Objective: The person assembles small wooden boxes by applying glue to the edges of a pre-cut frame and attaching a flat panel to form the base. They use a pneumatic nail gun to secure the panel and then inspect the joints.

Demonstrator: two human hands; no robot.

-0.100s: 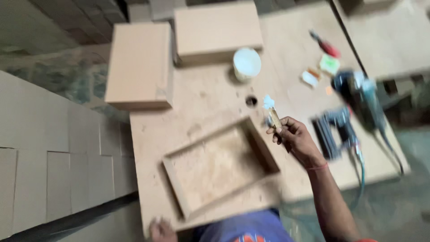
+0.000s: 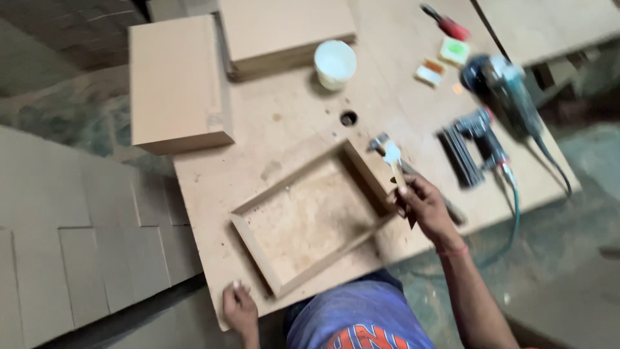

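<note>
While the workbench (image 2: 284, 116) fills most of the head view, its light board top carries everything else, with stacked boards (image 2: 64, 258) lying lower down at the left. Two closed wooden boxes sit at its far side: one box (image 2: 177, 84) overhangs the left edge, the other box (image 2: 284, 29) lies just beside it toward the middle. Nearer the person, an open wooden frame (image 2: 310, 220) lies tilted on the bench, its bottom rough and pale. At the right, a grinder (image 2: 507, 87) and a dark nail gun (image 2: 475, 145) lie close together, their cables trailing off the bench edge; they are blurred. A white cup (image 2: 334, 63) stands in front of the second box, with a small round hole (image 2: 348, 118) in the benchtop between it and the frame. Small pads (image 2: 445, 58) and a red-handled tool (image 2: 445, 24) lie at the far right.

The right hand (image 2: 423, 207) is closed around a thin brush (image 2: 395, 165) with a white-coated tip, held just above the frame's right corner. The left hand (image 2: 240, 309) rests with curled fingers on the bench's near edge, just beside the frame's near corner; whether it grips the edge I cannot tell.
</note>
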